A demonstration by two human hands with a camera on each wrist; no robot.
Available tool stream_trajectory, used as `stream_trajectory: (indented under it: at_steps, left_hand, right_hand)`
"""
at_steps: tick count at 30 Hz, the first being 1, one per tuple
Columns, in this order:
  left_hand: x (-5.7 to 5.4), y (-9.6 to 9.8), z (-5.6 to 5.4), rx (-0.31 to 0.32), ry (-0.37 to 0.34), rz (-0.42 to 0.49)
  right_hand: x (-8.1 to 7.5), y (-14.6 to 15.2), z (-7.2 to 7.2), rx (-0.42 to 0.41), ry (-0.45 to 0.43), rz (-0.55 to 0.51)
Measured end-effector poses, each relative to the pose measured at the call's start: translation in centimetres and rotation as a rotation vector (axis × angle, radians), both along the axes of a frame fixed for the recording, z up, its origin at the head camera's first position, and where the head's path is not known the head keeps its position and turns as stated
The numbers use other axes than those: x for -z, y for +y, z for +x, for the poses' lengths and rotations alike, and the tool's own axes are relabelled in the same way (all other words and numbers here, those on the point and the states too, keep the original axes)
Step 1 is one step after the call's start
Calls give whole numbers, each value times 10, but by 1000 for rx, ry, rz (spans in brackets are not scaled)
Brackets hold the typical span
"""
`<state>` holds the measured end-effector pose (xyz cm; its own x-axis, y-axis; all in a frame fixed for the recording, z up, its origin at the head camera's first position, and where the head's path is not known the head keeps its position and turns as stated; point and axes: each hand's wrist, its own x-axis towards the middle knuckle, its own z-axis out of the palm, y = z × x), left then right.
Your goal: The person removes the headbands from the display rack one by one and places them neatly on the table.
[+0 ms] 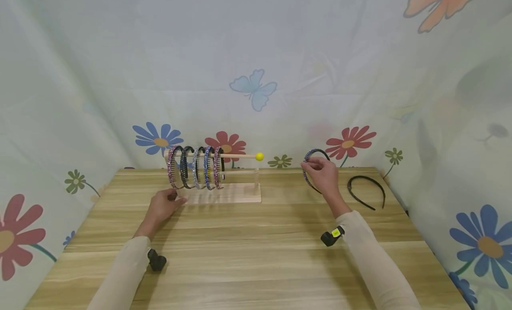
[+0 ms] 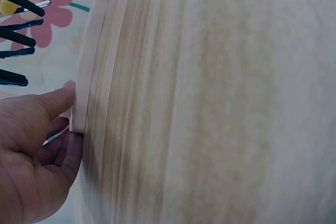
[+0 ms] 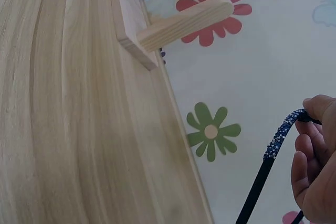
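My right hand [image 1: 323, 174] pinches a headband [image 3: 278, 139] covered in blue sparkling stones, with plain black ends, and holds it up right of the rack. At the far left of the table stands a wooden headband rack [image 1: 240, 194] with a flat base, a raised rod and a yellow ball [image 1: 259, 156] on the rod's tip. My left hand [image 1: 162, 206] grips the near left corner of its base, thumb on one face and fingers against the other in the left wrist view. Several glittery headbands [image 1: 208, 168], in pink, black, silver and blue, hang along the rod's left part.
A black headband [image 1: 367, 178] lies on the wood-grain table [image 1: 248, 256] right of my right hand. A lower rod and its post [image 3: 184, 24] rise from the base. Behind the table hangs a pale cloth [image 1: 192, 70] printed with flowers and butterflies.
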<state>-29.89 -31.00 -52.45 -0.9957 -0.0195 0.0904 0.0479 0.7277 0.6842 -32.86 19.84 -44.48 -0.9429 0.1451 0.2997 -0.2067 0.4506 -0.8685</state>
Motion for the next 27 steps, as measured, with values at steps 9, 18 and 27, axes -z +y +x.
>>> stream_trajectory:
  at_steps: [9, 18, 27]
  left_hand:
    - [2, 0, 2, -3, -4, 7]
    - [0, 0, 3, -1, -9, 3]
    - [0, 2, 2, -1, -5, 10]
  right_hand:
    - [17, 9, -8, 114, -80, 12]
    - [32, 18, -11, 163, -126, 58]
    - [44, 23, -12, 179, -141, 155]
